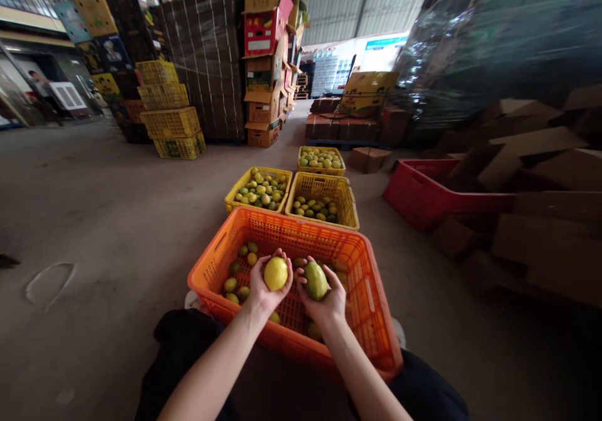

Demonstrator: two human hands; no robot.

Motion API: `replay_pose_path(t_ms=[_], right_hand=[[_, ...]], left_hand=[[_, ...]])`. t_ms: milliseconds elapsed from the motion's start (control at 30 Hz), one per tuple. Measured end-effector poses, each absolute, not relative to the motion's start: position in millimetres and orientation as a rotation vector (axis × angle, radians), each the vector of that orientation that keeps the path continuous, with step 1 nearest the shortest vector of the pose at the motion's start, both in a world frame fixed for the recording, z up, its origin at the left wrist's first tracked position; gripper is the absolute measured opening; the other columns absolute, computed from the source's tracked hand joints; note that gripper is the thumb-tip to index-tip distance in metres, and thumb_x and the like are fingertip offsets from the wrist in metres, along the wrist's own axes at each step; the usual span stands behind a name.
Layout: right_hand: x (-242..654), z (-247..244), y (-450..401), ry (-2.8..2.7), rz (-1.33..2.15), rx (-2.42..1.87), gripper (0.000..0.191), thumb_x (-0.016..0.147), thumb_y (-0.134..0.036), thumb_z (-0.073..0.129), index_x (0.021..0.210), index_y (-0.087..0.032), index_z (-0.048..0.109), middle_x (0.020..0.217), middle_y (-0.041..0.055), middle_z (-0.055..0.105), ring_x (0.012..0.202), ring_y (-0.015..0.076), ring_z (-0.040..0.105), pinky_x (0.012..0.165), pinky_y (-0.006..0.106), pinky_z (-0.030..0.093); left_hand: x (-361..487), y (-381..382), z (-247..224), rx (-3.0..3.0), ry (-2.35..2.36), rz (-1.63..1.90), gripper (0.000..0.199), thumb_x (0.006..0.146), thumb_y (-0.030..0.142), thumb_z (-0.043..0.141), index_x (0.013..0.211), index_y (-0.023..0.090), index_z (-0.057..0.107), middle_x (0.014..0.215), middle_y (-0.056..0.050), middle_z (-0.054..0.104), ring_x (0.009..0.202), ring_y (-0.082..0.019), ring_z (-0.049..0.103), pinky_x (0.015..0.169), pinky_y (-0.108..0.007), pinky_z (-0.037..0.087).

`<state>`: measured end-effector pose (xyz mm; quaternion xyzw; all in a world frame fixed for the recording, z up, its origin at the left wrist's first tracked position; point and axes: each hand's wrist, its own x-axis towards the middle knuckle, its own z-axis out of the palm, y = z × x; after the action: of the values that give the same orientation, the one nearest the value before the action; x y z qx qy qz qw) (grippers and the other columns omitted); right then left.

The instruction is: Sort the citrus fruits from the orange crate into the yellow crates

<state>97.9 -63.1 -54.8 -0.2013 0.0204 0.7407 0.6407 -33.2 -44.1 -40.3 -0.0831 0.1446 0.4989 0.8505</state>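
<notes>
With fingers curled, your left hand [264, 290] is cradling a smooth, round yellow fruit [275, 273] while, just beside it, your right hand [328, 302] is cupping an oval green fruit [315, 281], its long axis slanting from far left to near right, over a slotted orange plastic crate [324, 234].

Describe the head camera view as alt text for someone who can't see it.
A person's left hand holds a yellow fruit and the right hand a green fruit over an orange crate with more fruit inside. Three yellow crates of fruit stand just beyond it on the floor, with stacked boxes farther back.
</notes>
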Motion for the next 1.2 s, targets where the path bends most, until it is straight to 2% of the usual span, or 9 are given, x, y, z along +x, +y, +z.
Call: replay_pose_path(t_ms=[900, 967, 1067, 1200], right_hand=[[94.1, -50.8, -63.2, -0.010, 1.693, -0.514, 0.022, 0.071, -0.018, 0.053, 0.090, -0.013, 0.062, 0.078, 0.0070, 0.067, 0.065, 0.0173, 0.062, 0.052, 0.027, 0.050], [92.4, -49.7, -62.8, 0.003, 1.695, -0.543, 0.023, 0.071, -0.016, 0.052, 0.092, -0.012, 0.061, 0.080, 0.0078, 0.068, 0.066, 0.0177, 0.063, 0.052, 0.027, 0.051], [89.7, -49.7, -60.5, 0.081, 1.679, -0.581, 0.019, 0.073, -0.015, 0.051, 0.089, -0.011, 0.060, 0.079, 0.0087, 0.068, 0.073, 0.0185, 0.064, 0.060, 0.028, 0.054], [87.6, -54.7, -55.2, 0.178, 1.659, -0.620, 0.013, 0.080, -0.018, 0.045, 0.084, -0.013, 0.057, 0.073, 0.0062, 0.066, 0.075, 0.0168, 0.064, 0.065, 0.028, 0.056]], left_hand=[[-32.3, -48.4, -31.7, -0.156, 0.288, 1.011, 0.017, 0.074, 0.019, 0.050, 0.082, 0.011, 0.063, 0.076, -0.005, 0.065, 0.074, -0.015, 0.062, 0.064, -0.025, 0.051], [-32.6, -47.2, -34.6, -0.168, 0.304, 1.038, 0.019, 0.073, 0.018, 0.050, 0.084, 0.011, 0.063, 0.077, -0.005, 0.065, 0.076, -0.016, 0.062, 0.066, -0.026, 0.051], [-33.0, -45.2, -39.6, -0.169, 0.364, 1.098, 0.021, 0.072, 0.018, 0.050, 0.087, 0.010, 0.061, 0.082, -0.008, 0.064, 0.083, -0.021, 0.062, 0.068, -0.031, 0.052], [-32.9, -42.2, -43.4, -0.235, 0.444, 1.163, 0.013, 0.072, 0.020, 0.051, 0.078, 0.010, 0.057, 0.083, -0.011, 0.061, 0.093, -0.026, 0.059, 0.071, -0.034, 0.052]])
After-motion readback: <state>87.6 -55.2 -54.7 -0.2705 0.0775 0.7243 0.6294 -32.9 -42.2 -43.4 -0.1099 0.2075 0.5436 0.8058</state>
